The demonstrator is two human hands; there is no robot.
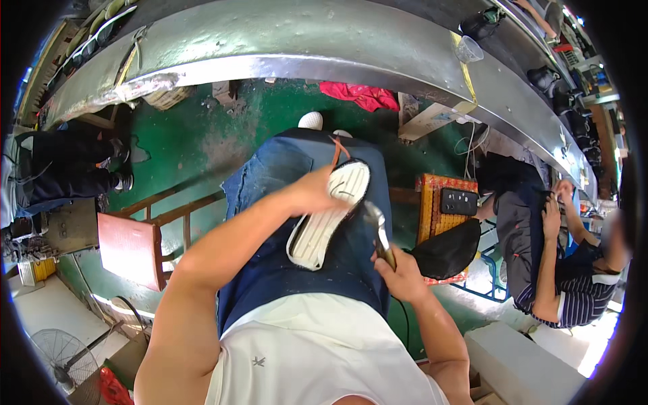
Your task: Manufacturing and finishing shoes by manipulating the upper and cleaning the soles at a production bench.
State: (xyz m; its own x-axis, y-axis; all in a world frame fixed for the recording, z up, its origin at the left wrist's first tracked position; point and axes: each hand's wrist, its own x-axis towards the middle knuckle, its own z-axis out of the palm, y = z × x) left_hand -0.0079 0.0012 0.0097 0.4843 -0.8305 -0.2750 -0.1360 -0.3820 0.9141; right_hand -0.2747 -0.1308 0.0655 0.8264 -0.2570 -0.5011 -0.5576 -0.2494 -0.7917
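Observation:
A shoe (329, 216) lies sole up on my lap, its white ribbed sole facing me and an orange strap at its far end. My left hand (307, 192) grips the shoe near its upper end and holds it steady against my thigh. My right hand (398, 273) is closed around the handle of a small metal hammer (378, 229). The hammer head sits right beside the shoe's right edge, about mid-sole. I am seated, with a dark blue apron over jeans.
A long grey metal conveyor bench (304, 40) curves across the top. A person (560, 270) sits at my right working on dark material. A stool with a woven seat (442, 202) holds a black bag. A red chair (131, 246) and a fan (57, 354) are on my left.

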